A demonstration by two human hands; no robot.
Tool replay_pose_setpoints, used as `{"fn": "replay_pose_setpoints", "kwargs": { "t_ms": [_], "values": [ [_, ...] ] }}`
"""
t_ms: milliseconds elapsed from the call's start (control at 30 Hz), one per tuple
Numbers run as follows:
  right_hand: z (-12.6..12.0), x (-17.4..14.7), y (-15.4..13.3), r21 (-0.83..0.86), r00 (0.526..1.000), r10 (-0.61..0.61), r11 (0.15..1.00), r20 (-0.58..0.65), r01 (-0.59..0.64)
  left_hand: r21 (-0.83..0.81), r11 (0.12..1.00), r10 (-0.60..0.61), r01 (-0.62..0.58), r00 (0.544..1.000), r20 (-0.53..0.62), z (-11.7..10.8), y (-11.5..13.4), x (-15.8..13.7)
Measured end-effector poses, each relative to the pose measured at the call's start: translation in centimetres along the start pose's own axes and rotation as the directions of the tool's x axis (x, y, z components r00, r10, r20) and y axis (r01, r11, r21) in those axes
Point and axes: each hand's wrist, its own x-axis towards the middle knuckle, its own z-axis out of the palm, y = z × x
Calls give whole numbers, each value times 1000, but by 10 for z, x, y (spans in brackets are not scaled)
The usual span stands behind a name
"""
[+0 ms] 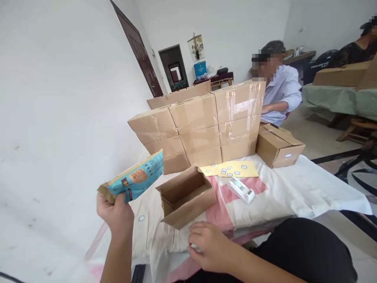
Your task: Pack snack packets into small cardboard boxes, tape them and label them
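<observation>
My left hand (115, 210) grips a blue biscuit packet (140, 175) by its gold end and holds it up, tilted, over the left side of the table. The packet has a round biscuit printed on it. An open cardboard box (191, 204) lies just right of the packet, its inside bare. My right hand (206, 245) is at the table's front edge, below the box, with its fingers curled toward the thumb. A small pale bit shows between them, too small to name. A lone white label (141, 218) lies on the cloth by my left wrist.
Stacked cardboard boxes (194, 137) form a wall behind the open box. Yellow sheets with labels (250, 169) and a white tape dispenser (240, 190) lie right of it. A closed carton (279, 147) stands at the right. A person (282, 86) sits behind the stack.
</observation>
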Motion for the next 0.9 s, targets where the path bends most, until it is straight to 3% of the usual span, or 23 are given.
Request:
{"fn": "replay_pose_setpoints", "kwargs": {
  "t_ms": [67,100,133,167,200,267,300,333,367,400,467,500,567,667,733,800,900],
  "values": [
    [0,3,0,-6,1000,-24,1000,13,24,-104,994,-13,11,1000,-17,8,14,-4],
    [-1,5,0,-9,999,-34,999,17,34,-105,994,-32,35,999,30,12,18,-7],
    [-2,6,0,-10,999,-41,999,23,41,-50,997,-54,62,987,150,17,19,-9],
    [-2,7,0,-12,999,-45,999,30,45,57,996,-79,64,939,335,20,18,-12],
    [-3,8,1,-14,998,-48,999,41,49,175,984,-115,21,829,547,22,16,-13],
    [-3,9,1,-28,997,-52,998,55,53,312,933,-201,-177,463,863,24,8,-16],
    [-3,9,2,-38,997,-55,998,56,57,313,908,-228,-280,298,927,24,4,-17],
    [-3,9,3,-49,997,-60,997,49,63,296,883,-238,-364,197,951,25,0,-17],
    [-3,10,4,-60,997,-68,996,34,70,279,859,-237,-428,150,960,25,-2,-18],
    [-5,10,5,-69,997,-82,994,5,82,268,839,-227,-474,143,963,25,-4,-19],
    [-12,11,7,-78,988,-115,991,-105,107,252,812,-180,-525,186,966,28,-5,-21],
    [-19,12,9,-76,974,-124,991,-189,111,245,807,-155,-537,209,966,29,-4,-23],
    [-38,13,13,-39,917,-97,995,-388,89,233,810,-141,-538,207,968,33,-4,-27],
    [-72,14,24,99,766,74,995,-638,-14,248,824,-215,-509,124,969,38,-9,-35],
    [-89,15,36,170,686,189,981,-703,-95,263,825,-266,-501,67,962,41,-14,-38],
    [-96,17,49,203,686,261,965,-679,-167,250,824,-280,-509,18,960,42,-19,-39],
    [-92,21,65,262,769,340,937,-541,-230,205,842,-250,-498,-25,968,43,-19,-37]
  ]
}}
